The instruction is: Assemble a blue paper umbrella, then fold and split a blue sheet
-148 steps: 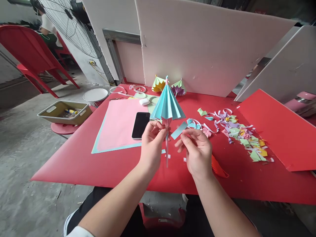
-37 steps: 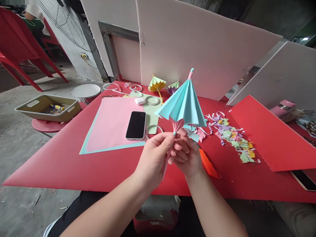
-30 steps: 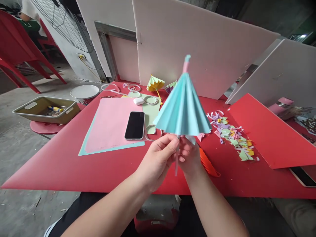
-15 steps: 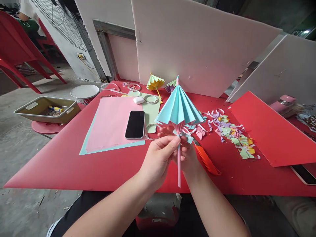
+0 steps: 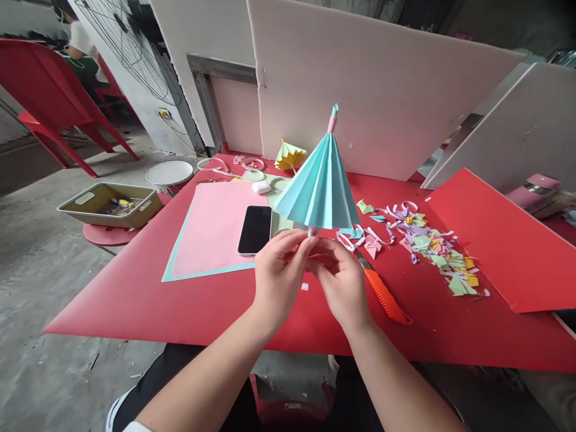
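Note:
A light-blue pleated paper umbrella (image 5: 319, 186) stands over the table, its pink stick ending in a blue tip at the top and leaning a little right. My left hand (image 5: 281, 273) is closed, pinching the stick just under the canopy. My right hand (image 5: 344, 279) meets it from the right, its fingers curled in at the same stick. The lower stick is hidden by my hands. A small pale scrap (image 5: 305, 287) shows between my wrists. Right of my right hand lies an orange utility knife (image 5: 387, 297).
Pink paper sheets (image 5: 211, 234) and a phone (image 5: 255, 230) lie left. A yellow-green paper umbrella (image 5: 290, 156) stands at the back. Cut paper scraps (image 5: 443, 258) and a red board (image 5: 508, 240) are right. A basket (image 5: 108, 204) sits on a stool beyond the table's left edge.
The umbrella has risen, and its canopy now tilts toward me, hiding its underside. The lower stick has gone from view. My right hand has come out from behind the stick to its right side.

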